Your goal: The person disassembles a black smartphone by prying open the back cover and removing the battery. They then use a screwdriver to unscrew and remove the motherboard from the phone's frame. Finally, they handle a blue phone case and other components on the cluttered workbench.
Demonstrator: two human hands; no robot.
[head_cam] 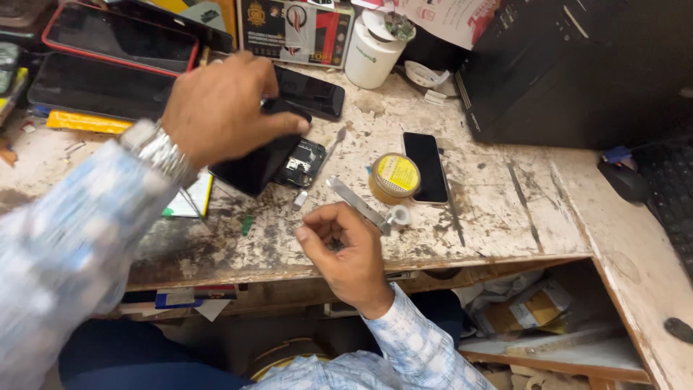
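Note:
My left hand (224, 108), with a metal watch on the wrist, grips a black phone screen (253, 172) and holds it tilted up off the opened phone body (303, 162), whose inner parts show. My right hand (348, 253) hovers at the bench's front edge, palm up and fingers curled. It holds metal tweezers (357, 204) that point up and left toward the open phone. A small dark bit (334, 245) lies in the palm. A thin metal prying tool (333, 146) rests just right of the phone body.
A round yellow-lidded tin (395, 177) and a black phone (426, 166) lie right of the tweezers. Another dark phone (312, 92), a white cup (372, 54), a black box (577, 72), a red-cased phone (119, 36) and a dark tablet (97, 87) crowd the back. A mouse (624, 180) sits at the right.

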